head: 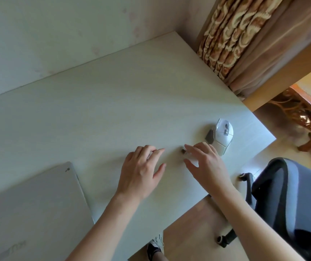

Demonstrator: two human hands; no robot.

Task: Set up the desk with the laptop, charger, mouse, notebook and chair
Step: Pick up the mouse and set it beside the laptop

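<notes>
A closed silver laptop (32, 210) lies flat on the white desk (104, 110) at the lower left. A white mouse (222, 135) rests near the desk's right edge. Between my hands a small dark item (183, 151), perhaps a USB plug, shows at my right fingertips. My right hand (205, 164) hovers over it with fingers spread; whether it grips the item is unclear. My left hand (141, 172) floats just left of it, fingers apart and holding nothing. A dark office chair (292, 204) stands at the right, off the desk's corner. No charger or notebook is visible.
The desk backs onto a pale wall (57, 34). A patterned curtain (231, 34) and a wooden frame (282, 72) rise beyond the right end. Carved wooden furniture (305, 113) stands on the floor further right. My shoe (155, 247) shows below the desk edge.
</notes>
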